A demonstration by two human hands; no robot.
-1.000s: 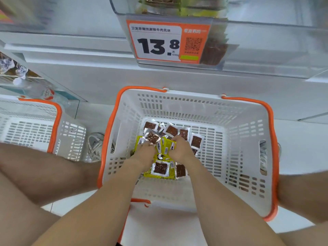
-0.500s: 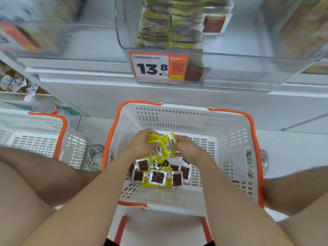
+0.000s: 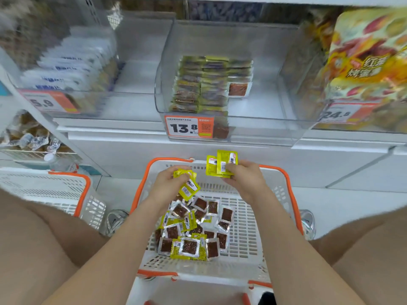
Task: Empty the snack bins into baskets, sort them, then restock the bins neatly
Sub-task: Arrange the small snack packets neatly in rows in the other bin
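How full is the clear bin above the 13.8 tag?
Partly full: the clear bin holds stacked packets at left; its right side is bare.

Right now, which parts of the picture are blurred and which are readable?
Head view: the left bin's white packets and the large yellow package at upper right are smeared by blur; the 13.8 price tag and the packets in the basket are sharp.

Single head-worn wide-angle view, facing forward and down; close above basket [image 3: 220,268], clear shelf bin [image 3: 253,126] just ahead, higher in frame.
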